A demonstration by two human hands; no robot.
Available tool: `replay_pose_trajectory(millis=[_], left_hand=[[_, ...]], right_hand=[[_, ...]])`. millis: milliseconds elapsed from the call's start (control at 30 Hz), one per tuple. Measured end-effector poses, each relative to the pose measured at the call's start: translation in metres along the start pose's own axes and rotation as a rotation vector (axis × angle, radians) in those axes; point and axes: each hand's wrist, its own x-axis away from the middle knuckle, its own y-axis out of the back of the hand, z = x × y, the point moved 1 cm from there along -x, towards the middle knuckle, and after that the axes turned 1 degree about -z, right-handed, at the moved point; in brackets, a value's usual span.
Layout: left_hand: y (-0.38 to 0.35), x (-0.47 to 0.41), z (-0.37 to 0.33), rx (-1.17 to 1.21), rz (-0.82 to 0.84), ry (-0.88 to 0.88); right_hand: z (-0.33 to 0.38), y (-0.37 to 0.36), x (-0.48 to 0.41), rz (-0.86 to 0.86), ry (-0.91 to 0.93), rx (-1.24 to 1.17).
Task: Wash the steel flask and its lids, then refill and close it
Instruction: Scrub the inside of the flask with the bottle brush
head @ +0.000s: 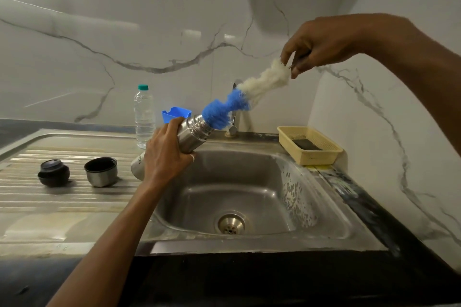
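Steel flask (192, 136) tilted above the sink (249, 182) rim, left fingers (173, 126) gripping it, right fingers (287, 50) pinching the brush (224, 108)

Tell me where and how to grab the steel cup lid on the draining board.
Probably best: grip the steel cup lid round its side wall, coming from above. It stands mouth up on the draining board, walls near upright, and the black stopper sits apart on its left.
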Motion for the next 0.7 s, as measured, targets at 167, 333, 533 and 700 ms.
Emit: replay_pose_trajectory(millis=[167,333,533,700], left_hand=[[0.004,-0.002,0.002,0.026,-0.019,0.039],[0.004,-0.001,0.000,-0.022,-0.016,0.006],[0.003,-0.001,0.005,-0.064,0.008,-0.010],[0.000,0.000,0.007,-0.118,0.037,-0.048]], right_hand=[[-0.002,-0.020,-0.008,0.063,0.046,-0.053],[-0.001,-0.032,-0.011,0.115,0.045,-0.049],[0.006,-0.038,-0.012,0.151,0.056,-0.031],[0.006,-0.049,-0.012,0.123,0.020,-0.034]])
